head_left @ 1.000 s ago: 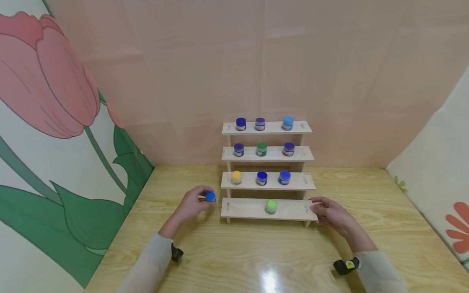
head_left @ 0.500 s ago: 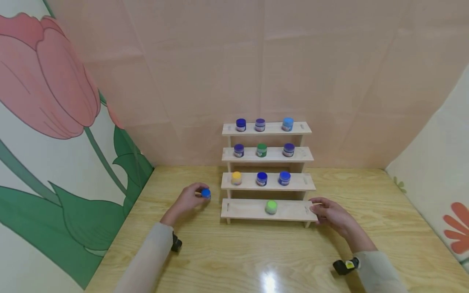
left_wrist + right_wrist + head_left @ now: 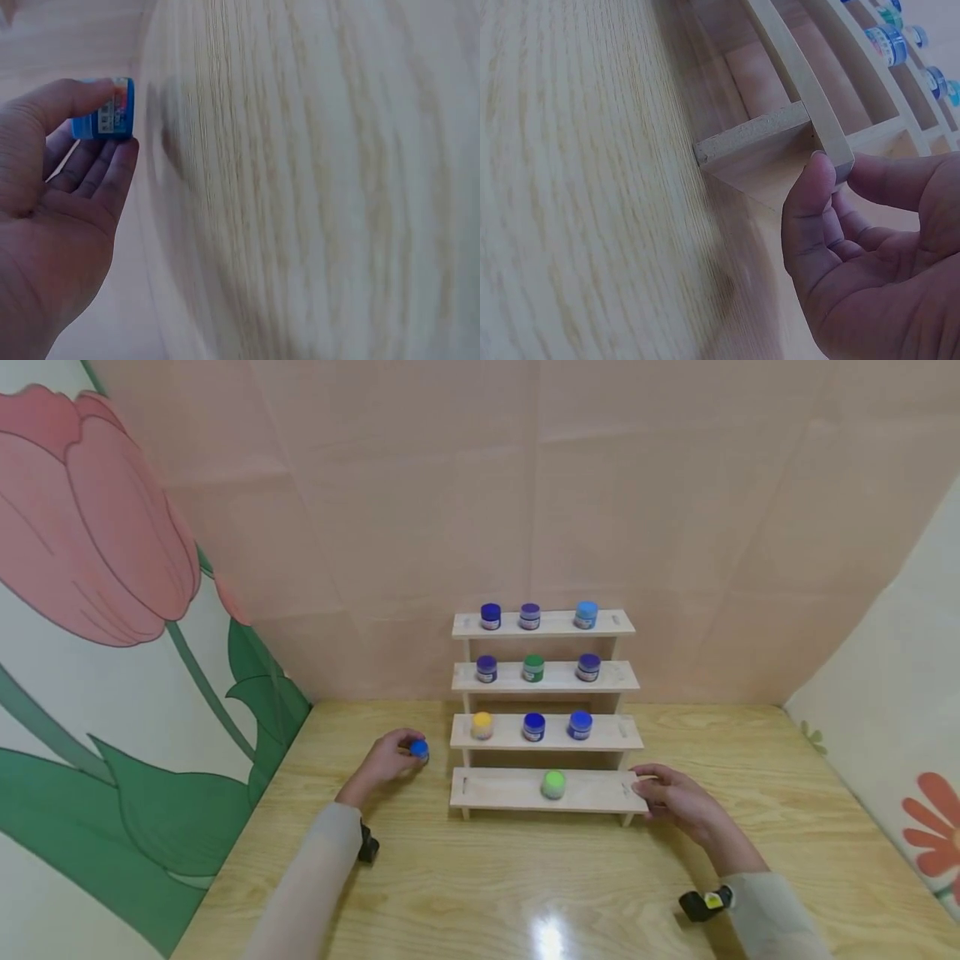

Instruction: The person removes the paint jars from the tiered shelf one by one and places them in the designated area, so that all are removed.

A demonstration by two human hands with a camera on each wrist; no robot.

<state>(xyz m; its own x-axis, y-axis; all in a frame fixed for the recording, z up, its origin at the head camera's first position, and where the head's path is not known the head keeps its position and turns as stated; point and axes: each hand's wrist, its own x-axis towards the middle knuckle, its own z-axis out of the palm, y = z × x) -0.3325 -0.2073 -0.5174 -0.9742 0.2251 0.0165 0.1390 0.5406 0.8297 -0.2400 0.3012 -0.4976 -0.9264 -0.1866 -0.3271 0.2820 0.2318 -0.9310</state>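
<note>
My left hand (image 3: pixel 392 757) pinches a small blue paint jar (image 3: pixel 105 112) between thumb and fingers, a little left of the stepped wooden rack (image 3: pixel 502 789). In the left wrist view the jar lies on its side in the grip, its label showing, close over the table. My right hand (image 3: pixel 675 797) grips the right end of the rack's lowest shelf; in the right wrist view thumb and fingers pinch that board's corner (image 3: pixel 844 166). A light green jar (image 3: pixel 553 785) stands on this shelf, right of its middle.
Above, a yellow jar (image 3: pixel 482 725) and two blue jars stand on the second shelf. The third shelf holds a green jar (image 3: pixel 533 668) between two purple ones; three blue and purple jars top the rack. A pink sheet (image 3: pixel 390 527) hangs behind the wooden table (image 3: pixel 465 885).
My left hand has moved left and slightly back with the blue paint jar, away from the rack. The right hand keeps its hold on the shelf end.
</note>
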